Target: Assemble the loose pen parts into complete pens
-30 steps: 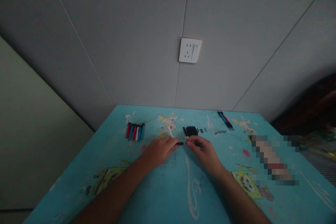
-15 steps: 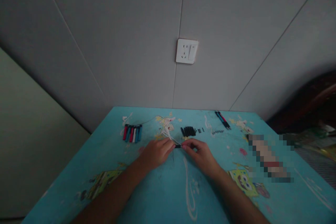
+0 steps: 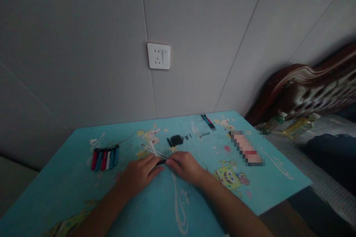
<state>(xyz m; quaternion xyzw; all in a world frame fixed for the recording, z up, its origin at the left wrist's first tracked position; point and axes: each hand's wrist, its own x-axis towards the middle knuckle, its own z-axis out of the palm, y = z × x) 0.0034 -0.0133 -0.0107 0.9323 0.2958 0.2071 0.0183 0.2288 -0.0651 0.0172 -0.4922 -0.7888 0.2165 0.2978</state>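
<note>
My left hand [image 3: 140, 174] is closed around a short black pen part [image 3: 161, 162], low over the table. At the other end of that part, the fingers of my right hand [image 3: 185, 166] are pinched together; whether they hold anything smaller is hidden. Just behind the hands lies a loose bunch of thin white pen refills [image 3: 151, 147]. Several black pen grips [image 3: 175, 140] lie in a row beyond my right hand. Off to the left is a row of red, blue and white pen barrels [image 3: 105, 159].
Small dark pieces [image 3: 187, 137] and a line of tiny springs [image 3: 204, 135] lie behind on the blue cartoon-print table [image 3: 139, 211]. Assembled pens [image 3: 208, 122] rest near the back edge. A pixelated pinkish item [image 3: 246, 148] lies right. Bottles [image 3: 302, 124] stand beyond the table.
The view has turned right, so the table things sit further left and more of the bed shows. Both hands stay together at the black pen part, which now tilts slightly.
</note>
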